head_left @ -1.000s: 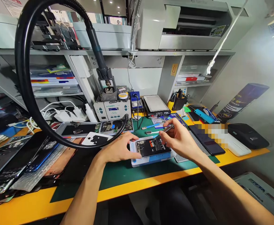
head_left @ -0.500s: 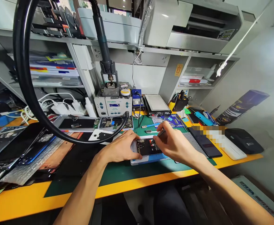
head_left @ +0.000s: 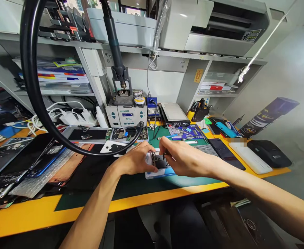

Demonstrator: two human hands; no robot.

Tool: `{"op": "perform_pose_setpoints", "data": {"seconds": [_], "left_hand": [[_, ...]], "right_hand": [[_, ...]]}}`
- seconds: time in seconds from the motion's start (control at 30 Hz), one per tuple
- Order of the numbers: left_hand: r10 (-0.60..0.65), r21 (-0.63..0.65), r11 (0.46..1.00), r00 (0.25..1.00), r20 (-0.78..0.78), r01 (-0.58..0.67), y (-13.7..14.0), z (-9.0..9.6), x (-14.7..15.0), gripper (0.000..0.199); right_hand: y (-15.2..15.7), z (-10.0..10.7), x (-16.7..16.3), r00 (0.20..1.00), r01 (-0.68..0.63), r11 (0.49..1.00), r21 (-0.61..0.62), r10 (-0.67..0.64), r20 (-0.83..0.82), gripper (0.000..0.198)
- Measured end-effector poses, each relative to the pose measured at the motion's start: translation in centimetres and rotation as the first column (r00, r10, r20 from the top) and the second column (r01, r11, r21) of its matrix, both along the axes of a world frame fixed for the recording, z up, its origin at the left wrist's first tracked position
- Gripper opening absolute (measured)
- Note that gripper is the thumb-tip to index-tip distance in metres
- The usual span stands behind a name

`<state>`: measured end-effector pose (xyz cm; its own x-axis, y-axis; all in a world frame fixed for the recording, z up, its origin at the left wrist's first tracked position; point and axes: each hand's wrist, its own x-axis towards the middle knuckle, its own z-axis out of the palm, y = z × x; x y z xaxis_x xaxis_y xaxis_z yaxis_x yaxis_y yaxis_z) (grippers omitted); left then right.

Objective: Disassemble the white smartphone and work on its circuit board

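An opened phone point(head_left: 160, 161) with its dark insides facing up lies on a blue-and-white slab point(head_left: 157, 174) over the green mat point(head_left: 131, 189). My left hand point(head_left: 134, 159) grips the phone's left end, thumb along the near edge and fingers at the far edge. Above the phone, my right hand point(head_left: 184, 157) is closed in a pinch on a thin dark tool point(head_left: 164, 156). Only a little of that tool shows, so its kind is unclear. The right hand covers the phone's right part.
A black hose point(head_left: 29, 65) loops in front on the left, beside the hot air station point(head_left: 127, 116). Opened phones point(head_left: 130, 135) lie behind my hands. Stacked phone parts point(head_left: 32, 166) fill the left side. A black phone point(head_left: 226, 153) and a spray can point(head_left: 268, 117) are at right.
My right hand has moved left and turned, bringing the tool over the phone's left part. My left hand keeps its grip. The view has shifted slightly.
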<state>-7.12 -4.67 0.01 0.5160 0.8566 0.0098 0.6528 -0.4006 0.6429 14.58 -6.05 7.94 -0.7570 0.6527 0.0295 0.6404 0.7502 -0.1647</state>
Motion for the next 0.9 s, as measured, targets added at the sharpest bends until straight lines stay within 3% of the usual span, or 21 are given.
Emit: {"op": "perform_pose_setpoints", "data": {"seconds": [0.17, 0.23, 0.3, 0.47, 0.57, 0.67, 0.9], "left_hand": [[0.013, 0.000, 1.000, 0.999, -0.029, -0.013, -0.10, 0.34, 0.00, 0.058], [0.014, 0.001, 1.000, 1.000, -0.026, -0.014, -0.14, 0.42, 0.03, 0.060], [0.007, 0.012, 1.000, 1.000, -0.021, -0.007, -0.19, 0.51, 0.10, 0.060], [-0.011, 0.068, 0.998, 0.999, -0.045, 0.015, -0.35, 0.87, 0.33, 0.058], [-0.010, 0.078, 0.997, 0.998, -0.060, 0.015, -0.42, 1.03, 0.34, 0.054], [-0.014, 0.075, 0.997, 0.998, -0.058, 0.019, -0.37, 0.85, 0.23, 0.052], [0.008, 0.015, 1.000, 1.000, -0.015, -0.008, -0.10, 0.15, -0.06, 0.063]], "right_hand": [[0.32, -0.21, -0.32, 0.982, 0.179, 0.967, 0.182, -0.186, 0.022, 0.018], [0.57, -0.13, -0.31, 0.985, 0.167, 0.975, 0.146, -0.171, 0.020, 0.015], [0.80, 0.08, -0.12, 0.991, 0.126, 0.988, 0.092, -0.129, 0.036, 0.024], [0.92, 0.12, 0.24, 0.961, 0.267, 0.947, 0.180, -0.275, 0.016, 0.021], [0.70, 0.09, 0.11, 0.981, 0.183, 0.976, 0.120, -0.189, 0.046, 0.023], [0.56, 0.13, -0.07, 0.973, 0.210, 0.962, 0.171, -0.224, 0.062, 0.021], [0.08, 0.31, -0.15, 0.992, 0.098, 0.988, 0.118, -0.107, 0.074, 0.023]]}}
